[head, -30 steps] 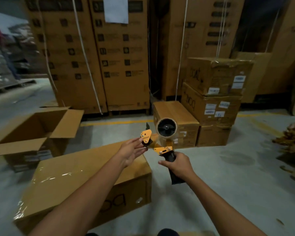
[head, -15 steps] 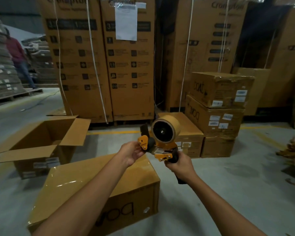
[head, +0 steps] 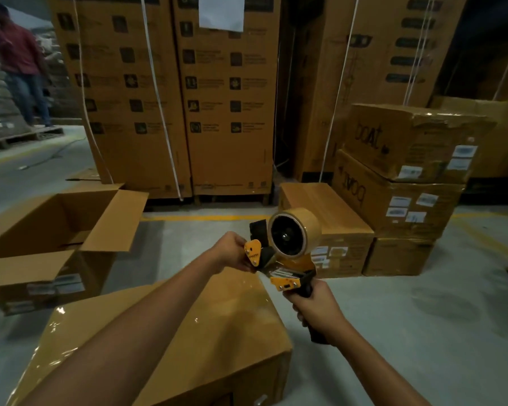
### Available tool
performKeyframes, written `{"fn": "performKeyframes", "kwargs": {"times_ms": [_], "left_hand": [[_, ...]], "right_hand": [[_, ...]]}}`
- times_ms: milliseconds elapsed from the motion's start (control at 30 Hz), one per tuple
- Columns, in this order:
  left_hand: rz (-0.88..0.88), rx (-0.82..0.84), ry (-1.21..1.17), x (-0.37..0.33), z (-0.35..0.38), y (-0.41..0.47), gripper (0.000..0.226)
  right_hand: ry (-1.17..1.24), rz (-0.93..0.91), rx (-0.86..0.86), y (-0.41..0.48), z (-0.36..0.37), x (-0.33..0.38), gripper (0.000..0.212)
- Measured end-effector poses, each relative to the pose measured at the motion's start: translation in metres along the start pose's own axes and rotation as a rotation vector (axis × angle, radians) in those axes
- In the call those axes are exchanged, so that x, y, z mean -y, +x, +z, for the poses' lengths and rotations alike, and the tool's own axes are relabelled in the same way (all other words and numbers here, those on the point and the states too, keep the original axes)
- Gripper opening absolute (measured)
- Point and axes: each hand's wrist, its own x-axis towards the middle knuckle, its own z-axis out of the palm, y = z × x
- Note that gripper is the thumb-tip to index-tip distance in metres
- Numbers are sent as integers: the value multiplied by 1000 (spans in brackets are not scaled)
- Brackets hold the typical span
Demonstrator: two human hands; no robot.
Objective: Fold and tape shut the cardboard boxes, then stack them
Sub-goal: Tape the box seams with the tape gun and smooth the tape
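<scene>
Head cam: R hand [head: 317,306] wrapped round black handle of tape dispenser [head: 288,253], held in air over far-right corner of sealed box [head: 188,332]. L hand [head: 232,252] pinching dispenser's front end by orange plate; can't tell if it has the tape end. Sealed box on floor under both forearms, glossy top. Open box [head: 56,230], flaps up, to the left, apart from it. Stack [head: 408,171] of closed boxes far right, smaller box [head: 329,218] beside it. Person [head: 18,60] in bkgd, top left.
</scene>
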Motion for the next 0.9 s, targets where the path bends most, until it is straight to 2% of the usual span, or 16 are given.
{"fn": "performKeyframes", "kwargs": {"times_ms": [67, 167, 300, 533, 900], "left_hand": [[27, 99, 188, 2, -2, 29, 19], [35, 152, 259, 14, 0, 76, 14], [63, 152, 300, 38, 11, 130, 8], [143, 146, 526, 80, 36, 189, 25], [11, 197, 504, 110, 32, 221, 29]], "right_hand": [[87, 63, -20, 19, 10, -8, 12], [201, 152, -37, 48, 27, -18, 11], [267, 250, -24, 86, 40, -33, 10], [301, 412, 6, 123, 30, -68, 17], [319, 461, 29, 149, 45, -78, 11]]}}
